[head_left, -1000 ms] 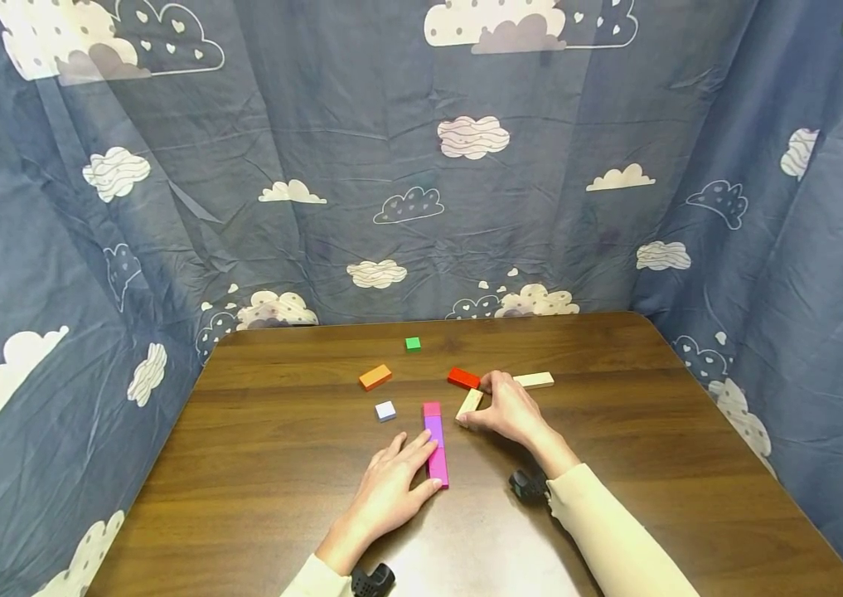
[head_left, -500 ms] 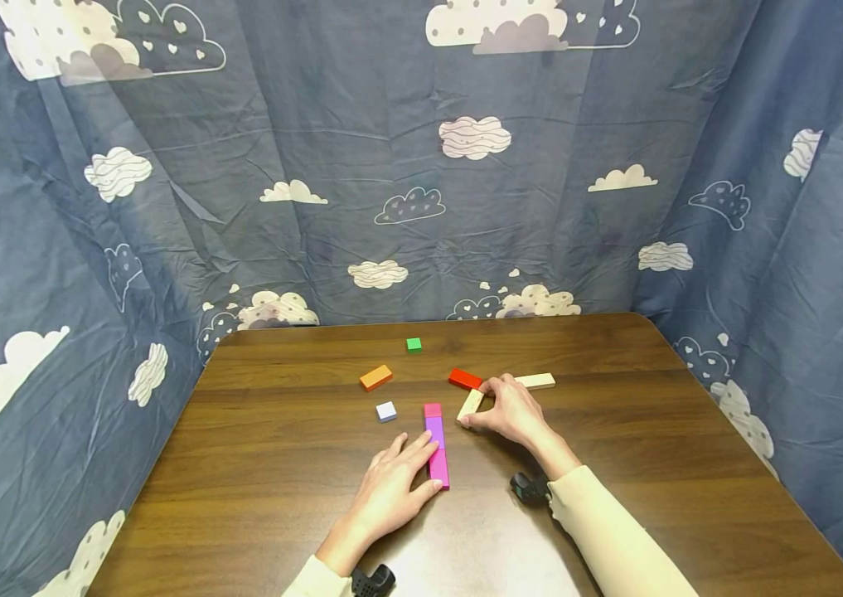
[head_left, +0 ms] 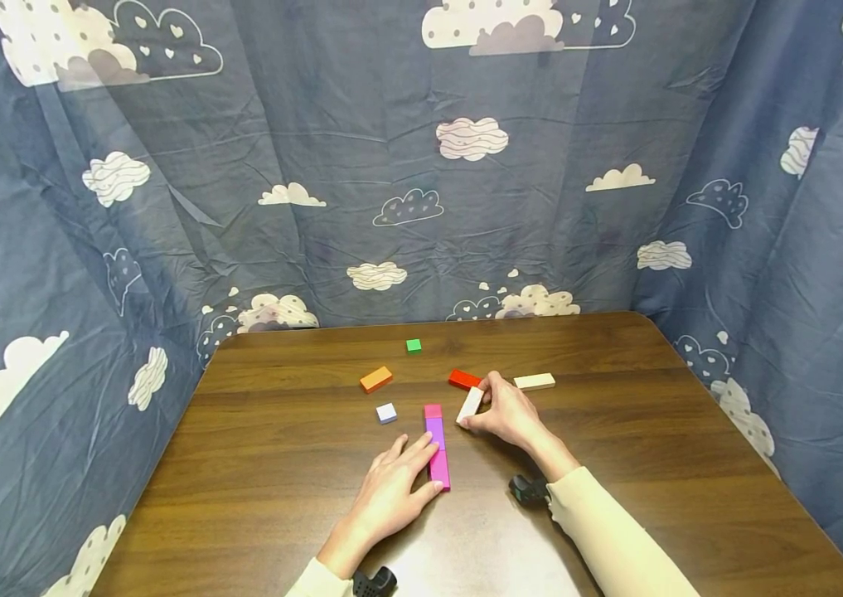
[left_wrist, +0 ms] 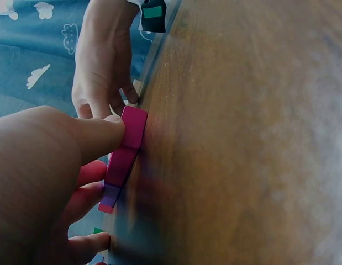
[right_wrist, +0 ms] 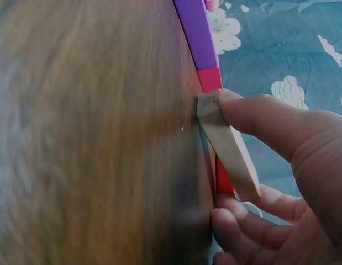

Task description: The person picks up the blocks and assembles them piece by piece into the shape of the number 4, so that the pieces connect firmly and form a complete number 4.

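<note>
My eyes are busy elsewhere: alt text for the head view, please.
The right-hand grip pinches a pale block beside a red block, while the left-hand grip touches a row of pink, purple and magenta blocks. A green block, an orange block, a light-blue block and a cream block lie apart on the wooden table before a cloud-print curtain.

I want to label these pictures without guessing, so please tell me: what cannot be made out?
Right wrist view: the mark on the pale block, too small and blurred to read.
Right wrist view: part of the right hand, cut off by the picture edge.
Head view: part of the purple block, covered by the left hand.
Head view: the near side of the table, cut off below.
</note>
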Demonstrator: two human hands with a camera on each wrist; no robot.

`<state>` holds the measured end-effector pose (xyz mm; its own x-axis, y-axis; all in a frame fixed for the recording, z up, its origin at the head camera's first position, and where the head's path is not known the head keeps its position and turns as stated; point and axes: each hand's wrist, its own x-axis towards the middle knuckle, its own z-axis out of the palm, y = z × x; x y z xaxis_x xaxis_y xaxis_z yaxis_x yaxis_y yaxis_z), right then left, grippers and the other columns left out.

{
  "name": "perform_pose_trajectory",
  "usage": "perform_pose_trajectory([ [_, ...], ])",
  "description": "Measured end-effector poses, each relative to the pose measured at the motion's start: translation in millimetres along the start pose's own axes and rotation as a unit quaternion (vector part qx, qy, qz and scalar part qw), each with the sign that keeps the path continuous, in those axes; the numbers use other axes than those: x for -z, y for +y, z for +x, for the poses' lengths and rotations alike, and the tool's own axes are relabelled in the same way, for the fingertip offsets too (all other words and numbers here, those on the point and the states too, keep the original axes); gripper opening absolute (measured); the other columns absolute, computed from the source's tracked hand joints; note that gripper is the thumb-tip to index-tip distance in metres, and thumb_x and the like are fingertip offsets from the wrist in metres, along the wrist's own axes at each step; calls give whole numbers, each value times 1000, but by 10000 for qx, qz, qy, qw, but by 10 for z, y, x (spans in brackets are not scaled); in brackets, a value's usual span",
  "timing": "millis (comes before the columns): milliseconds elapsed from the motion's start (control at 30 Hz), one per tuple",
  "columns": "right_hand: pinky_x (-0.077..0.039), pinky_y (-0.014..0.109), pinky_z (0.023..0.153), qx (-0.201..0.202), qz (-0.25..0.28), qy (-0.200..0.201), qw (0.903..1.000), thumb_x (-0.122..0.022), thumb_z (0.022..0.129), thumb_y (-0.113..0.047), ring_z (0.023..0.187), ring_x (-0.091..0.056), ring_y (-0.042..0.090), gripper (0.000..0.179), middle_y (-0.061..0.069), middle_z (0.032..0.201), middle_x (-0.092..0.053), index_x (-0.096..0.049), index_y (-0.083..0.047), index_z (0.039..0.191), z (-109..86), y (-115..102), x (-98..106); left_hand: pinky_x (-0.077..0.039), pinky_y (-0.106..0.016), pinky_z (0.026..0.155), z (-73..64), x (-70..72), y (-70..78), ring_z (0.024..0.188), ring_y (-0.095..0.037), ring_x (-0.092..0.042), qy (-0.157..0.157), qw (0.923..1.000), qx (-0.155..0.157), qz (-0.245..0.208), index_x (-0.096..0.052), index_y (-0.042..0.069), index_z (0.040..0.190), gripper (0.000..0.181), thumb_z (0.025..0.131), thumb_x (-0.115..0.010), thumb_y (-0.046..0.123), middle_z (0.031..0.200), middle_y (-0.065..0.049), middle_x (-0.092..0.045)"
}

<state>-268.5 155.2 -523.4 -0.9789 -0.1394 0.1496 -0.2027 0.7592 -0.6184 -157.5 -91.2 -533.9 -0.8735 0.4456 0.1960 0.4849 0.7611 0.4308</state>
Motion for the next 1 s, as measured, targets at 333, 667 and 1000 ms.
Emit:
perform_pose_trajectory([
  [333, -48, 33, 65, 335, 1095, -104, 9934, -94, 66, -13, 67, -63, 11, 71, 0, 78, -70, -47, -5, 119, -15, -21, -69, -31, -62, 110, 10, -1, -7, 144, -39, -35, -31, 10000, 22, -3, -52, 18, 149, 59, 96, -65, 42, 157, 0, -42],
  [667, -50, 32, 66, 277, 1488, -230, 9882, -86, 77, -6, 69, -64, 14, 60, 3, 81, -67, -47, -3, 123, -21, -14, -103, -31, -61, 110, -6, 4, 2, 143, -40, -35, 2, 10000, 14, -11, -53, 18, 148, 59, 96, -66, 42, 156, 0, -43],
  [1000, -52, 30, 67, 589, 1471, -27, 9874, -81, 83, -5, 72, -66, 14, 50, 5, 85, -65, -49, -4, 122, -30, -55, -118, -32, -61, 110, 0, -6, -7, 143, -39, -36, 12, 10000, 1, 18, -52, 18, 149, 59, 97, -65, 43, 157, 0, -43],
])
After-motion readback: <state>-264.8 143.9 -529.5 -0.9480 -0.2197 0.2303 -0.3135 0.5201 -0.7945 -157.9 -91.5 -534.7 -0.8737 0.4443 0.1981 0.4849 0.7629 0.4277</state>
